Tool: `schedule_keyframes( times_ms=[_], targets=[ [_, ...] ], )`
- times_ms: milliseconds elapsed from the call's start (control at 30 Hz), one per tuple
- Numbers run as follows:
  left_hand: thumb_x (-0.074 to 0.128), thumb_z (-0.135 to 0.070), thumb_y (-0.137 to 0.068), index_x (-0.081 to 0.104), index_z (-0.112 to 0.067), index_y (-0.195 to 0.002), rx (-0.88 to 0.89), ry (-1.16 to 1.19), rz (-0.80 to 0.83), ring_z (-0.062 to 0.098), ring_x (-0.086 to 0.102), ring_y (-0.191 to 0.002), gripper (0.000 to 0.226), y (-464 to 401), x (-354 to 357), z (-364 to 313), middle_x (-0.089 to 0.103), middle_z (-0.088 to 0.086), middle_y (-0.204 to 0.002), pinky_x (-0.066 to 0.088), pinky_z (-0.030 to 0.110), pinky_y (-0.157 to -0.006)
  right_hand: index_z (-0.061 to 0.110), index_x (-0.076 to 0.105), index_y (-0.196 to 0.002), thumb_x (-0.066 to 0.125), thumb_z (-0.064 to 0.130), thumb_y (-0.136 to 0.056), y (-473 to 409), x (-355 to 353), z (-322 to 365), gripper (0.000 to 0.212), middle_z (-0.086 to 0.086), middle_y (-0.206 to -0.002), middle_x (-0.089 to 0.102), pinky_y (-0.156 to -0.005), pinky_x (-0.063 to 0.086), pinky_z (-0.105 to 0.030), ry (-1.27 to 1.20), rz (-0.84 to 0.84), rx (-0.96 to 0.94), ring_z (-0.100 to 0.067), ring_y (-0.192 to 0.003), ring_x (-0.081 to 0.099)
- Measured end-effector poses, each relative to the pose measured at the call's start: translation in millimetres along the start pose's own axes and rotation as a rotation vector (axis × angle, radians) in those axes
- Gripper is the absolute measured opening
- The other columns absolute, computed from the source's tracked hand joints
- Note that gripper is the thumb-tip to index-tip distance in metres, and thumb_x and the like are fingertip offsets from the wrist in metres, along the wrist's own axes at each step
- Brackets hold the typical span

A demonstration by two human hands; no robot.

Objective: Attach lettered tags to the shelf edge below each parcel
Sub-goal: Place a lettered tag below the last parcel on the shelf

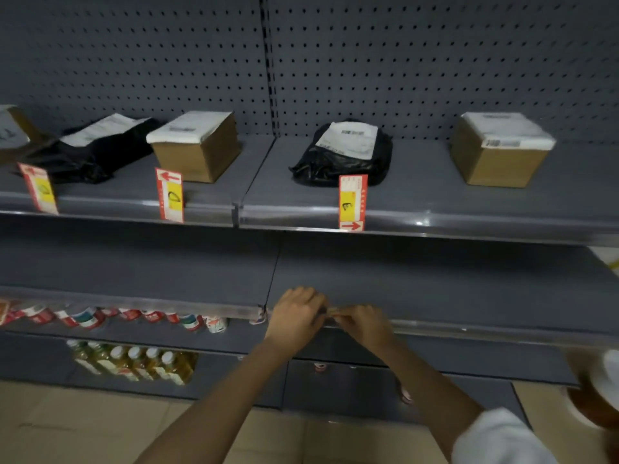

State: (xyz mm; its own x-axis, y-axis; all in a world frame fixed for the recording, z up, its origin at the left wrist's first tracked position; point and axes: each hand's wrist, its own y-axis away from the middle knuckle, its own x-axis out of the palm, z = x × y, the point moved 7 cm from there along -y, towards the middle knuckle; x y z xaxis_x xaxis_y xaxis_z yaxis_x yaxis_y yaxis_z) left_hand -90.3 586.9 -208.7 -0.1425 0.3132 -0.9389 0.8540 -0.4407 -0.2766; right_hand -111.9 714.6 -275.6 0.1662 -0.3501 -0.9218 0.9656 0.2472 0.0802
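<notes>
Parcels sit along the upper grey shelf (435,209): a cardboard box (197,149), a black bag (345,155), another box (499,149) at right, and a black bag (97,149) at left. Red-and-yellow lettered tags hang on that shelf's edge: one (38,189) at left, one (170,195) below the first box, one marked E (351,202) below the middle bag. No tag hangs below the right box. My left hand (296,316) and right hand (363,321) meet at the lower shelf's front edge, pinching a small blurred item (331,311) between them.
A pegboard back panel (402,61) rises behind the parcels. Bottles (134,361) and cans (87,316) fill the lower left shelves. Tan floor tiles (67,430) lie below. A blurred white and brown object (599,390) sits at the right edge.
</notes>
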Motion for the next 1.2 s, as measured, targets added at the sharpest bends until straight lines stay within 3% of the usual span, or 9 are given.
schedule_keyframes(
  times_ms=[133, 267, 333, 433, 567, 633, 700, 933, 1200],
  targets=[
    [0.046, -0.040, -0.089, 0.062, -0.015, -0.078, 0.340, -0.086, -0.100, 0.026, 0.058, -0.068, 0.031, -33, -52, -79, 0.061, 0.005, -0.074, 0.033, 0.030, -0.066, 0.013, 0.071, -0.097, 0.062, 0.022, -0.086, 42, -67, 5, 0.017, -0.013, -0.102, 0.073, -0.082, 0.047, -0.029, -0.160, 0.177, -0.022, -0.023, -0.097, 0.066],
    [0.043, -0.038, -0.091, 0.062, -0.017, -0.091, 0.446, 0.042, -0.259, 0.024, 0.057, -0.077, 0.028, -75, -107, -155, 0.063, 0.004, -0.084, 0.034, 0.031, -0.072, 0.014, 0.073, -0.091, 0.072, 0.035, -0.078, 89, -148, -8, 0.025, -0.008, -0.090, 0.075, -0.057, 0.038, -0.005, -0.188, 0.223, -0.005, -0.004, -0.069, 0.060],
    [0.042, -0.036, -0.092, 0.062, -0.017, -0.094, 0.427, 0.122, -0.304, 0.024, 0.057, -0.080, 0.028, -91, -125, -184, 0.064, 0.003, -0.086, 0.034, 0.031, -0.072, 0.020, 0.074, -0.087, 0.072, 0.044, -0.073, 111, -192, -25, 0.028, 0.002, -0.081, 0.076, -0.061, 0.042, -0.008, -0.184, 0.116, 0.048, 0.002, -0.069, 0.060],
    [0.039, -0.034, -0.093, 0.062, -0.017, -0.097, 0.399, 0.147, -0.330, 0.024, 0.055, -0.080, 0.029, -104, -135, -215, 0.062, 0.004, -0.087, 0.032, 0.032, -0.071, 0.026, 0.072, -0.090, 0.071, 0.027, -0.078, 139, -251, -56, 0.012, 0.005, -0.091, 0.075, -0.075, 0.047, -0.021, -0.114, -0.026, 0.079, -0.001, -0.080, 0.063],
    [0.056, -0.021, -0.088, 0.059, -0.019, -0.103, 0.373, 0.073, -0.319, 0.026, 0.056, -0.085, 0.015, -121, -125, -244, 0.062, 0.004, -0.093, 0.037, 0.033, -0.074, 0.038, 0.050, -0.101, 0.067, 0.020, -0.079, 169, -322, -97, 0.033, 0.007, -0.096, 0.068, -0.072, 0.045, -0.030, 0.035, -0.241, 0.146, -0.013, -0.082, 0.060],
    [0.066, -0.027, -0.081, 0.057, -0.019, -0.106, 0.325, 0.011, -0.242, 0.025, 0.056, -0.089, 0.028, -133, -112, -253, 0.061, 0.003, -0.098, 0.043, 0.036, -0.076, 0.037, 0.045, -0.102, 0.067, 0.019, -0.081, 175, -350, -107, 0.036, 0.008, -0.094, 0.067, -0.071, 0.045, -0.031, 0.009, -0.345, 0.151, -0.014, -0.078, 0.060],
    [0.072, -0.032, -0.076, 0.055, -0.018, -0.109, 0.274, -0.058, -0.169, 0.024, 0.054, -0.093, 0.040, -143, -99, -256, 0.059, 0.004, -0.102, 0.044, 0.036, -0.080, 0.034, 0.056, -0.099, 0.067, 0.019, -0.082, 173, -372, -114, 0.025, 0.006, -0.096, 0.069, -0.070, 0.043, -0.028, -0.001, -0.425, 0.142, -0.015, -0.081, 0.060],
    [0.080, -0.011, -0.061, 0.058, -0.015, -0.100, 0.157, -0.143, -0.181, 0.026, 0.057, -0.083, 0.045, -156, -79, -249, 0.061, 0.007, -0.094, 0.048, 0.036, -0.071, 0.028, 0.068, -0.094, 0.060, 0.020, -0.088, 152, -389, -115, 0.013, 0.004, -0.101, 0.070, -0.071, 0.040, -0.025, 0.001, -0.450, -0.031, -0.006, -0.084, 0.052],
    [0.081, -0.010, -0.059, 0.057, -0.014, -0.080, 0.135, -0.235, -0.214, 0.025, 0.054, -0.069, 0.033, -158, -72, -251, 0.059, 0.005, -0.079, 0.047, 0.034, -0.059, 0.028, 0.066, -0.098, 0.056, 0.020, -0.091, 127, -378, -121, 0.014, 0.004, -0.103, 0.067, -0.071, 0.039, -0.025, 0.009, -0.502, -0.099, -0.011, -0.096, 0.056]
  ],
)
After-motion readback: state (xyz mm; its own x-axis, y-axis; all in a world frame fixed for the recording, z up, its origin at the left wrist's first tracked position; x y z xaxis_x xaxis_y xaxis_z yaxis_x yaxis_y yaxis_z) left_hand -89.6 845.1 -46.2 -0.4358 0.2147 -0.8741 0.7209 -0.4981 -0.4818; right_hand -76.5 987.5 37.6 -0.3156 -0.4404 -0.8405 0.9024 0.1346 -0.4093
